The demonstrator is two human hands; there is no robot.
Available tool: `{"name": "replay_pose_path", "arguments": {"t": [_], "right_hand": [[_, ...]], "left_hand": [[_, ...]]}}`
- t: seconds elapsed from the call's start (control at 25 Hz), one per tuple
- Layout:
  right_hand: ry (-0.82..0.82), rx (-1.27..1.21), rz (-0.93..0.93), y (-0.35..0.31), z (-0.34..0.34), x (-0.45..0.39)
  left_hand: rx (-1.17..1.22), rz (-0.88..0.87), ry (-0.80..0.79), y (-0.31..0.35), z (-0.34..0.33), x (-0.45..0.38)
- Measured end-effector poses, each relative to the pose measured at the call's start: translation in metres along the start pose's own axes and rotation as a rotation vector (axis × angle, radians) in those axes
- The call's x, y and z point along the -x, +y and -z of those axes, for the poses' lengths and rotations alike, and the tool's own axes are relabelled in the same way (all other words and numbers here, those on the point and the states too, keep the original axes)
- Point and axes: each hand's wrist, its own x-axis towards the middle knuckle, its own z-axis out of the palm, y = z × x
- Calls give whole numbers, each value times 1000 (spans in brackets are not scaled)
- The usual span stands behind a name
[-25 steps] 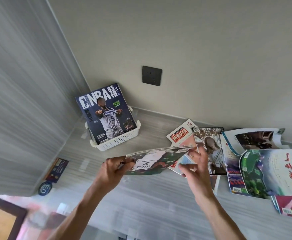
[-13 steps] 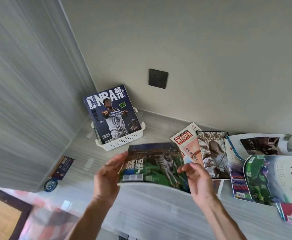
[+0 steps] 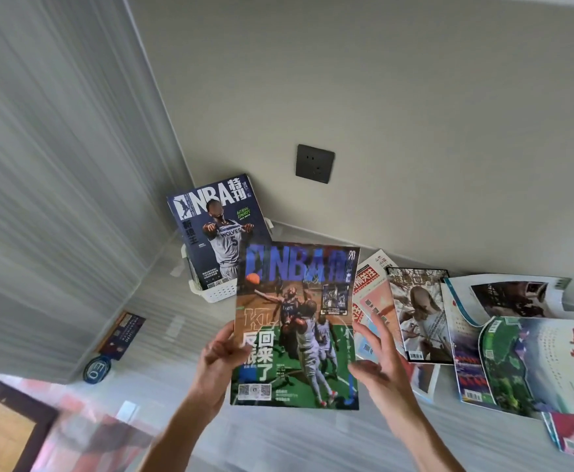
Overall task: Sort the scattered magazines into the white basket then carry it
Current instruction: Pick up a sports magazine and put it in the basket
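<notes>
1. Upright and facing the camera, a glossy basketball magazine with a blue NBA masthead and a green court scene [image 3: 297,327] is pinched at its left edge by the left hand [image 3: 219,364], thumb on the cover and fingers behind.
2. At the magazine's opposite edge, the right hand [image 3: 377,362] is spread, fingers loose and slightly curled; whether it touches the page cannot be told.
3. Just beyond the held magazine's top left corner stands the white perforated plastic basket [image 3: 219,294], with a dark blue NBA magazine showing a player in a Wolves jersey [image 3: 219,233] leaning upright inside it.
4. Out past the right hand, more magazines lie overlapping on the pale grey striped surface [image 3: 163,335]: a red-and-white one [image 3: 369,291], a black-bordered one with a figure [image 3: 418,318], and an open green-and-white one [image 3: 524,362].
5. Above the basket, a dark wall socket [image 3: 314,163] sits on the beige wall.
</notes>
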Motion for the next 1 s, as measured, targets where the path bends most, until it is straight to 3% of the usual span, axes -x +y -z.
{"name": "replay_pose_path", "arguments": {"t": [0.12,0.24,0.32,0.44,0.56,0.68,0.88,1.0], "right_hand": [[30,44,-204,-4,-12,-18],[-35,17,-387,4,-31,-22],[37,-2,-430,10,-31,-24],[146,7,-336,4,-22,-27],[44,228,-201,-5,-22,-26],[87,267,-161,1,-32,-28],[160,520,-68,-16,-46,-49],[156,326,53,-67,-72,-87]], "left_hand": [[-326,-144,-51,1,3,1],[-291,-170,-87,-6,5,6],[-223,-163,-146,-4,12,5],[-258,-165,-196,5,19,-1],[-328,-174,-43,8,26,-8],[-456,-159,100,13,32,-12],[-600,-248,15,53,27,-11],[-464,-326,86,116,35,-36]]}}
